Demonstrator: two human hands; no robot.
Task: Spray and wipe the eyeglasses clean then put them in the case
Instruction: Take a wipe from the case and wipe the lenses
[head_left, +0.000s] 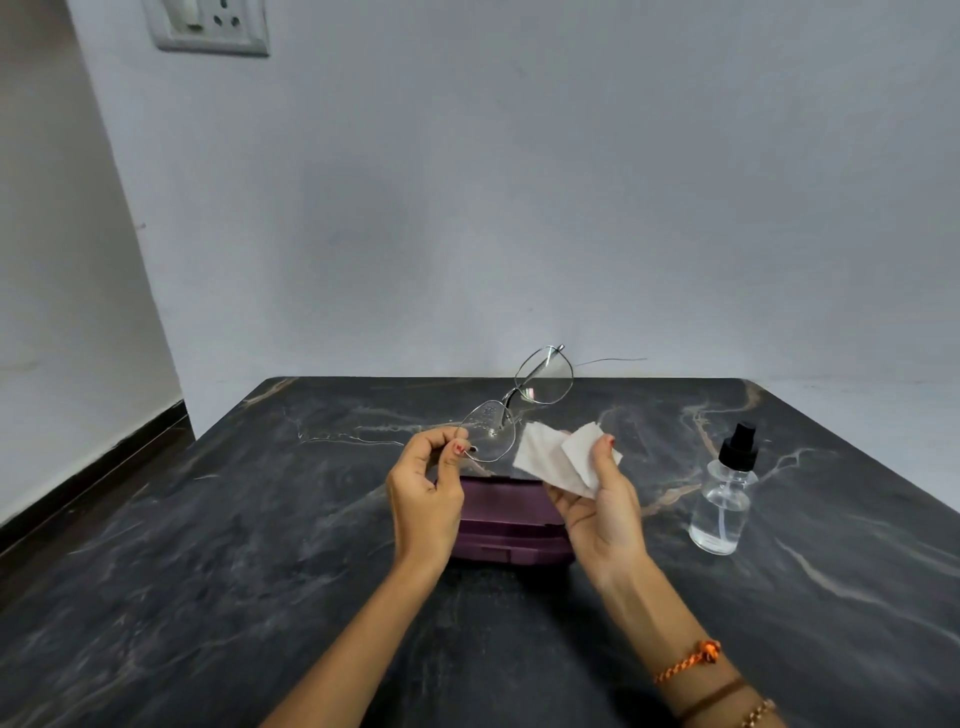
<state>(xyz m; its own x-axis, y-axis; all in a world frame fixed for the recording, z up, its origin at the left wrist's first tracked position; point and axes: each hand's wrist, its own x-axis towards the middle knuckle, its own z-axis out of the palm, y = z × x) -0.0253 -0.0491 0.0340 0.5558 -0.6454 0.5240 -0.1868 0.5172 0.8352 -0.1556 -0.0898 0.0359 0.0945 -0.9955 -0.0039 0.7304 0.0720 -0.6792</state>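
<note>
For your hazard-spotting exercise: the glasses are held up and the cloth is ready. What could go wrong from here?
1. The left hand pinches the eyeglasses by one lens rim only; wiping pressure might twist the thin frame or make it slip.
2. The spray bottle stands near the right hand; an elbow swing could topple it.

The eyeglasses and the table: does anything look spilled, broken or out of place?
Nothing stands out. The eyeglasses look intact in the left hand, the right hand holds a white cloth, the spray bottle stands upright and the purple case lies shut.
</note>
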